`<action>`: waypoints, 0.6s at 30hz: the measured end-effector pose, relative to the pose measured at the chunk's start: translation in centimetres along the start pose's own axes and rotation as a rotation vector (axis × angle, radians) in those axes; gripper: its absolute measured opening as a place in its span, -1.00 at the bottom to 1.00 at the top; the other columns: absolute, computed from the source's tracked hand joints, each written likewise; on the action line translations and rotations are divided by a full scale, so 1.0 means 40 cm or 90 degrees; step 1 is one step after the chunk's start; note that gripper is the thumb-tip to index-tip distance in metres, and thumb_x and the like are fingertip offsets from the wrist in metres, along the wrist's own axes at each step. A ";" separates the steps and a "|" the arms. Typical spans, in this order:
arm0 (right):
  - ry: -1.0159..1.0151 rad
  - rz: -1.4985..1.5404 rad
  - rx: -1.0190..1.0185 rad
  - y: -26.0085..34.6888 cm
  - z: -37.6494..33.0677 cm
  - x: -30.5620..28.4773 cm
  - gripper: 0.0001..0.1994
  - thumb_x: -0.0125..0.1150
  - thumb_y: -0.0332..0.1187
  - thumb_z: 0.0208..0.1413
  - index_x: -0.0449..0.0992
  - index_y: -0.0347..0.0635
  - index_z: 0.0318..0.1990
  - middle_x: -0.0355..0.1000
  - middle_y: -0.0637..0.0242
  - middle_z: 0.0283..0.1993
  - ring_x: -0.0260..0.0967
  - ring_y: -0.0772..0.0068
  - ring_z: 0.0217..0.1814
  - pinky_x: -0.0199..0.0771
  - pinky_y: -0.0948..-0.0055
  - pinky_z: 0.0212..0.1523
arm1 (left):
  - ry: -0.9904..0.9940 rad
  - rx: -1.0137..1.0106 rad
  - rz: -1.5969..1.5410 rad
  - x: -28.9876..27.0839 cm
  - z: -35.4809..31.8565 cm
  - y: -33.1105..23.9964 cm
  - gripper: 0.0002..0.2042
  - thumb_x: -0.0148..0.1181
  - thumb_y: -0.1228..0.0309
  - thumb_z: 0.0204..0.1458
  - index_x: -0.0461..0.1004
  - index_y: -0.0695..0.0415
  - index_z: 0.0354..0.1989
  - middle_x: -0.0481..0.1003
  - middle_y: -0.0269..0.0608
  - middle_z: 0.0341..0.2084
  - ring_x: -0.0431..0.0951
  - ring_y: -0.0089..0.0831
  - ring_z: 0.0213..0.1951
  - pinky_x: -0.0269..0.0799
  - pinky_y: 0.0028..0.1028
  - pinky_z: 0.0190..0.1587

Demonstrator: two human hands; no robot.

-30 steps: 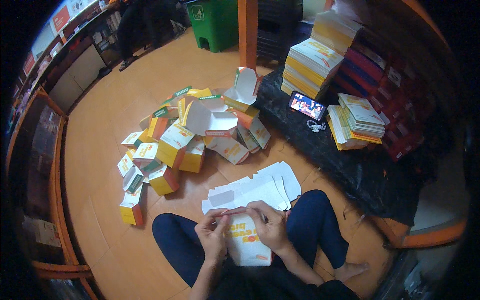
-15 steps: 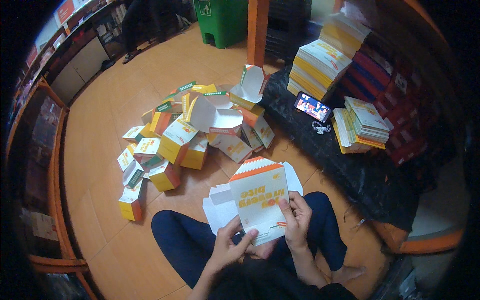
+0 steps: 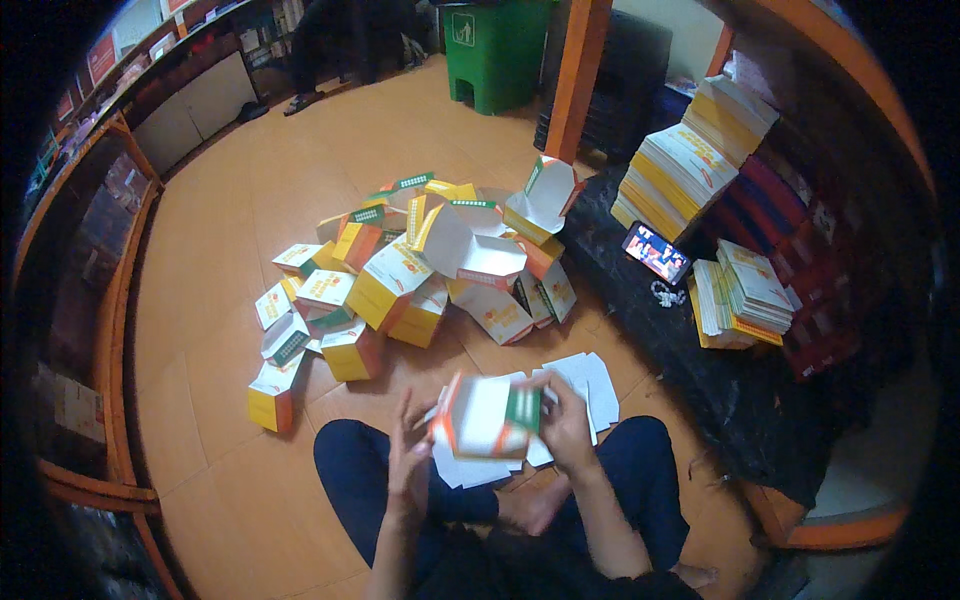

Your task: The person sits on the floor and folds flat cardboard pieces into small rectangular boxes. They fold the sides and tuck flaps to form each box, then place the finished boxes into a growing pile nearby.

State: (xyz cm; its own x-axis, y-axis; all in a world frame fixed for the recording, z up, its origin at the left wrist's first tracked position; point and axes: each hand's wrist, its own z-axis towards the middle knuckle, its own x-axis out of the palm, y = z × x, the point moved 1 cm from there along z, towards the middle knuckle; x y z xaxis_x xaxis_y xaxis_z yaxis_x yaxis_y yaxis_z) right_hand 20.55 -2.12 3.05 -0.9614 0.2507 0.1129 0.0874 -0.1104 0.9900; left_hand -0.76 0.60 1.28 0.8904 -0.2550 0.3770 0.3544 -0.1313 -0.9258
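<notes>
I sit cross-legged on the orange floor. My right hand [image 3: 565, 425] grips the right side of a partly folded white, orange and green carton [image 3: 487, 415] held above my lap. My left hand [image 3: 410, 460] is at the carton's left edge with fingers spread, touching or just off it. Under the carton lies a loose pile of flat white carton blanks [image 3: 585, 385] on the floor in front of my knees. The motion blurs the carton.
A heap of folded yellow, white and orange cartons [image 3: 410, 270] lies ahead of me. On a dark mat [image 3: 700, 350] at the right stand stacks of flat blanks [image 3: 690, 160], a smaller stack [image 3: 745, 295] and a phone [image 3: 655, 252]. A green bin [image 3: 495, 50] and orange post [image 3: 580, 70] stand behind.
The flat blank I held upright half a second ago is now folded into a box shape and tipped sideways. My left hand has loosened from it; my right hand has moved to its right end.
</notes>
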 end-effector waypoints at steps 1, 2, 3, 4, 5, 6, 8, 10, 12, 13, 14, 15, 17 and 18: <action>-0.029 -0.001 -0.057 0.009 0.053 0.001 -0.70 0.35 -0.53 0.07 0.48 -0.18 -0.03 0.44 0.34 -0.03 0.39 0.48 0.14 0.33 0.45 0.23 | -0.025 0.001 0.036 -0.019 0.006 -0.003 -0.11 0.21 -0.02 -0.04 0.09 0.15 0.47 0.24 0.03 0.31 0.29 -0.27 0.31 0.13 -0.34 0.34; -0.044 0.032 -0.077 0.013 0.127 0.009 -0.69 0.29 -0.39 0.21 0.43 -0.18 0.07 0.41 0.29 0.09 0.33 0.45 0.23 0.30 0.44 0.26 | -0.056 0.007 0.068 -0.038 0.009 -0.001 -0.06 0.20 -0.06 -0.06 0.03 0.13 0.49 0.19 0.04 0.35 0.24 -0.26 0.35 0.10 -0.31 0.36; -0.093 0.072 -0.118 0.019 0.197 0.018 -0.65 0.25 -0.31 0.26 0.39 -0.17 0.14 0.36 0.27 0.16 0.31 0.44 0.26 0.30 0.43 0.25 | -0.063 -0.014 0.080 -0.058 0.008 0.007 -0.12 0.21 0.01 -0.03 0.08 0.11 0.48 0.23 0.02 0.33 0.26 -0.23 0.34 0.10 -0.27 0.36; -0.118 0.128 -0.176 0.020 0.258 0.031 -0.61 0.21 -0.24 0.32 0.36 -0.16 0.21 0.32 0.25 0.22 0.28 0.42 0.28 0.31 0.42 0.24 | -0.079 -0.027 0.088 -0.080 0.005 0.020 -0.18 0.21 0.07 0.00 0.12 0.09 0.46 0.27 0.01 0.30 0.28 -0.20 0.33 0.11 -0.22 0.37; -0.197 0.085 -0.159 0.011 0.301 0.043 -0.55 0.24 -0.25 0.29 0.32 -0.18 0.25 0.34 0.25 0.18 0.31 0.39 0.23 0.31 0.39 0.25 | -0.097 -0.039 0.095 -0.104 0.003 0.038 -0.24 0.22 0.14 0.04 0.17 0.07 0.45 0.31 -0.01 0.28 0.30 -0.18 0.31 0.11 -0.18 0.37; -0.242 0.059 -0.178 -0.005 0.343 0.055 -0.49 0.26 -0.27 0.26 0.29 -0.20 0.29 0.36 0.26 0.14 0.35 0.36 0.18 0.31 0.36 0.26 | -0.083 -0.032 0.135 -0.126 0.000 0.061 -0.35 0.17 0.22 0.10 0.24 0.08 0.40 0.37 -0.01 0.20 0.34 -0.19 0.28 0.13 -0.22 0.36; -0.253 -0.015 -0.205 -0.058 0.375 0.058 -0.47 0.27 -0.29 0.24 0.29 -0.22 0.32 0.39 0.24 0.08 0.39 0.30 0.12 0.32 0.33 0.26 | -0.041 -0.082 0.282 -0.174 0.004 0.117 -0.42 0.15 0.25 0.15 0.27 0.10 0.37 0.40 0.01 0.15 0.36 -0.18 0.25 0.16 -0.25 0.34; -0.191 -0.114 -0.212 -0.154 0.315 0.064 -0.53 0.24 -0.31 0.26 0.34 -0.21 0.28 0.42 0.19 0.06 0.41 0.25 0.12 0.34 0.33 0.24 | -0.038 -0.083 0.463 -0.208 0.012 0.185 -0.42 0.22 0.27 0.14 0.27 0.19 0.33 0.43 0.11 0.07 0.42 -0.07 0.16 0.27 -0.24 0.26; -0.101 -0.223 -0.222 -0.261 0.227 0.070 -0.64 0.25 -0.31 0.24 0.49 -0.19 0.14 0.50 0.17 -0.01 0.47 0.24 0.08 0.44 0.33 0.14 | -0.057 0.008 0.688 -0.219 0.021 0.250 -0.35 0.29 0.26 0.08 0.26 0.22 0.33 0.44 0.18 0.03 0.45 -0.01 0.12 0.32 -0.18 0.22; -0.056 -0.264 -0.076 -0.316 0.181 0.069 -0.72 0.24 -0.33 0.23 0.55 -0.19 0.06 0.54 0.20 -0.03 0.48 0.32 0.07 0.44 0.36 0.13 | -0.056 0.010 0.807 -0.222 0.026 0.276 -0.32 0.32 0.25 0.05 0.25 0.24 0.33 0.45 0.21 0.01 0.46 0.02 0.09 0.34 -0.15 0.19; -0.016 -0.315 0.085 -0.364 0.139 0.067 -0.78 0.23 -0.35 0.22 0.62 -0.19 -0.03 0.58 0.24 -0.05 0.50 0.39 0.06 0.45 0.40 0.11 | -0.062 0.059 0.818 -0.219 0.036 0.297 -0.27 0.39 0.27 -0.04 0.24 0.28 0.31 0.46 0.27 -0.04 0.50 0.09 0.01 0.41 -0.08 0.11; 0.020 -0.306 0.065 -0.397 0.103 0.063 -0.78 0.24 -0.36 0.22 0.63 -0.16 -0.03 0.59 0.24 -0.04 0.51 0.37 0.03 0.47 0.40 0.08 | -0.044 0.054 0.782 -0.216 0.044 0.314 -0.27 0.38 0.28 -0.05 0.24 0.27 0.30 0.47 0.26 -0.07 0.51 0.09 -0.02 0.42 -0.08 0.09; 0.062 -0.301 0.086 -0.437 0.053 0.055 -0.79 0.24 -0.37 0.21 0.63 -0.14 -0.03 0.59 0.24 -0.05 0.54 0.36 -0.01 0.50 0.39 0.05 | -0.006 -0.044 0.712 -0.205 0.063 0.338 -0.28 0.38 0.32 -0.07 0.24 0.25 0.29 0.50 0.24 -0.13 0.55 0.08 -0.07 0.46 -0.10 0.04; 0.070 -0.296 0.099 -0.443 0.036 0.053 -0.79 0.24 -0.38 0.21 0.64 -0.14 -0.03 0.60 0.25 -0.06 0.54 0.37 -0.02 0.50 0.39 0.05 | -0.015 -0.081 0.653 -0.198 0.067 0.345 -0.32 0.37 0.35 -0.07 0.27 0.25 0.27 0.52 0.17 -0.15 0.57 0.02 -0.10 0.47 -0.13 0.02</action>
State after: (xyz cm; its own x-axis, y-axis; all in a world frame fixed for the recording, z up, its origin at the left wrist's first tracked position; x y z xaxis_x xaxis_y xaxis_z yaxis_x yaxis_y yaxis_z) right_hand 17.33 1.74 -14.14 -0.9288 0.1365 -0.3445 -0.3271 0.1353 0.9353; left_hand -2.15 3.38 -14.54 0.7531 -0.2823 -0.5943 -0.6103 0.0378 -0.7913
